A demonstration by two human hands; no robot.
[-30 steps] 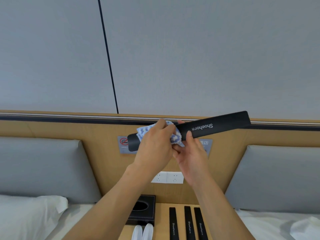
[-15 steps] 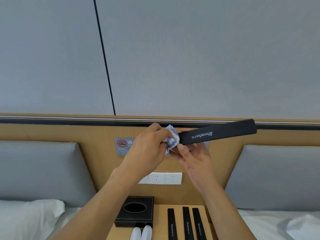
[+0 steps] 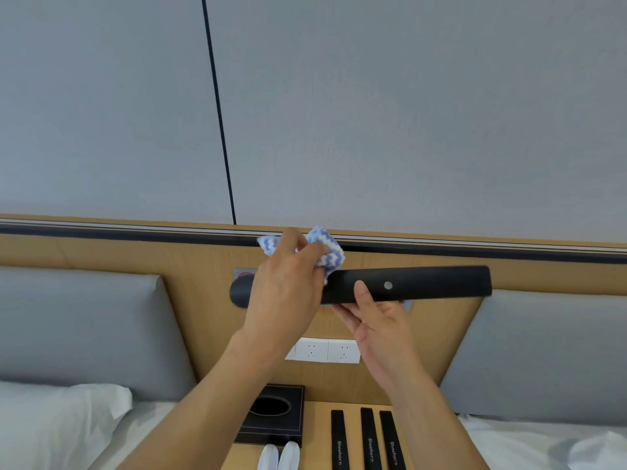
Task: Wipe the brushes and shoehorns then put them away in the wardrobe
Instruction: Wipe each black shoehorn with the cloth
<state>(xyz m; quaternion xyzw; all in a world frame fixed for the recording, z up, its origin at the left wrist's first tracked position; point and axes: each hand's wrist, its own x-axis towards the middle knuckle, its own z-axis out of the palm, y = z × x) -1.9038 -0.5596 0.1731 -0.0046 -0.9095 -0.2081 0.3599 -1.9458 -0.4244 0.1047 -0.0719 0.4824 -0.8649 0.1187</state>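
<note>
A long black shoehorn (image 3: 424, 283) is held level in front of the wooden headboard, its plain side with a small silver dot facing me. My right hand (image 3: 376, 320) grips it from below, thumb on its face. My left hand (image 3: 286, 286) is closed on a blue-and-white zigzag cloth (image 3: 325, 251) and presses it on the shoehorn's left part, hiding its middle; the rounded left end sticks out beyond the hand. Three more black shoehorns (image 3: 369, 439), each labelled, lie side by side on the bedside table below.
A black tissue box (image 3: 271, 415) stands on the wooden bedside table (image 3: 315, 422), with two white objects (image 3: 280, 456) at the bottom edge. Wall sockets (image 3: 325, 350) sit on the headboard. Grey padded headboards and white bedding flank the table on both sides.
The shoehorn has been turned over, so its printed side faces away and the dotted side shows. It now lies level, and its left end has come out past my left hand.
</note>
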